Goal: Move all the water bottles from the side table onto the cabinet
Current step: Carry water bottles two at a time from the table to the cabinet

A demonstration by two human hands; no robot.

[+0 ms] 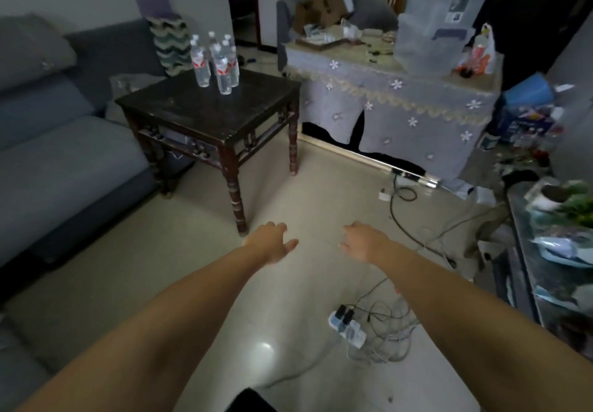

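Observation:
Several clear water bottles (216,63) with red-and-white labels stand upright in a cluster at the far edge of a dark wooden side table (192,113). A cabinet (401,97) draped in a grey flowered cloth stands to the right of the table. My left hand (272,239) and my right hand (361,239) reach out over the tiled floor, well short of the table. Both hold nothing and their fingers hang loosely curled.
A grey sofa (48,142) runs along the left. Boxes, clear plastic bins (430,23) and clutter crowd the cabinet top. A power strip (348,328) and tangled cables (404,206) lie on the floor at right. A glass-topped stand with a plant (574,206) sits at the far right.

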